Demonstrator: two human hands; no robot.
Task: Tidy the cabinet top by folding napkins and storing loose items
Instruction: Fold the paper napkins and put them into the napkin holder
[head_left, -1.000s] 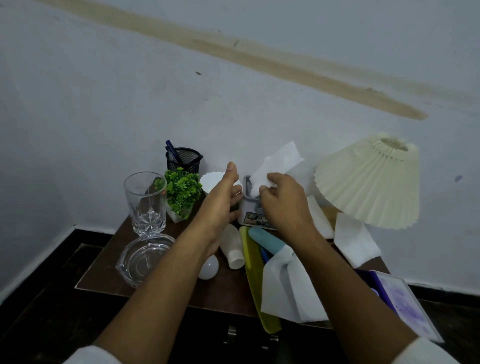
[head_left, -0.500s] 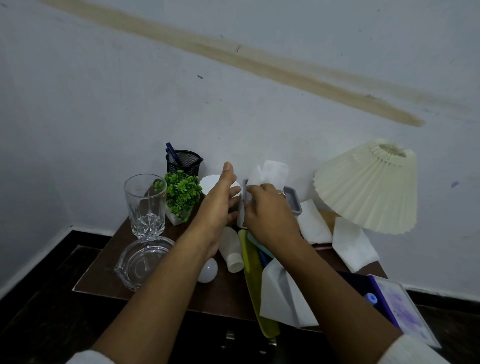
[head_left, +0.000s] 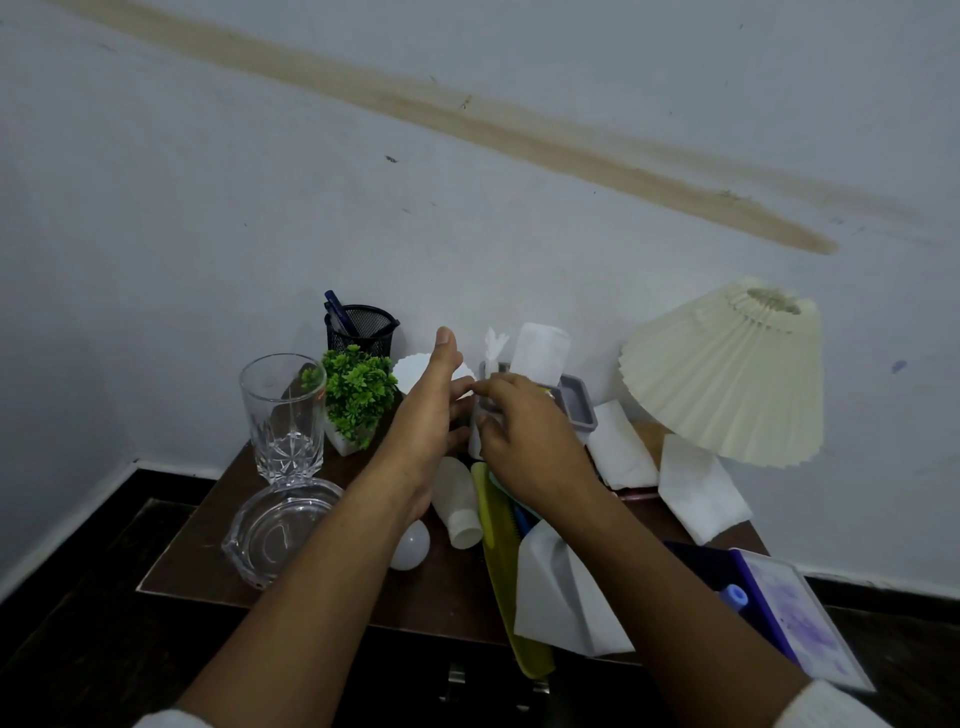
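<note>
Pale wall fills the upper frame, and low in the centre sits the small brown worktop, crowded from edge to edge. Your right hand is curled over a folded white napkin, its grip pressed together on the lower part; the napkin stands nearly upright, long axis running up the frame, its foot in or against the grey holder at the back. I cannot tell whether the foot is already inside. Your left hand stands edge-on just left of the holder, fingers spread and straight, thumb up, fingertips meeting the right hand's; it appears to steady rather than pinch anything.

So the napkin lies directly above and beyond your right grip, and the coming move likely runs downward along that axis. The right hand is the nearer one and should do the pushing.

Room is tight. A small green plant and a tall glass stand left of your left wrist; a pleated lampshade leans in at right. Loose napkins remain unfolded: two beside the lamp and one under your right forearm, overhanging the front edge. A white bottle lies on its side below your hands, easily rolled.
</note>
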